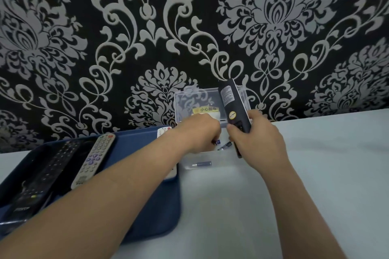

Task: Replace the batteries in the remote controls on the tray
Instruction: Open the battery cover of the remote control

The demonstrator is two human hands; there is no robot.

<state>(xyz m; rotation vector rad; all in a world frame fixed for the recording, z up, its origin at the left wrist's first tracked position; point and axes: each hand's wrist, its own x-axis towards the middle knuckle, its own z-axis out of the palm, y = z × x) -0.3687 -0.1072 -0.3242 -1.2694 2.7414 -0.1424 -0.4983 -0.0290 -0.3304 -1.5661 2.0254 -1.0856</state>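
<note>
My right hand [255, 139] grips a black remote [232, 107], held upright with its back side facing me. My left hand [200, 132] reaches over the clear plastic box [210, 99] with its fingers curled down around a small dark battery [216, 142]. Another battery [224, 145] lies just beside it, and a third battery [203, 164] lies in the box's clear front part. The blue tray [147, 206] at the left holds a grey remote [94, 159], a black remote [50, 174] and a white remote [163, 132] partly hidden by my left arm.
The box's open lid stands against a black wall with grey floral pattern. A yellow-and-white label [207, 111] shows inside the box. The pale table [315, 174] spreads to the right and front.
</note>
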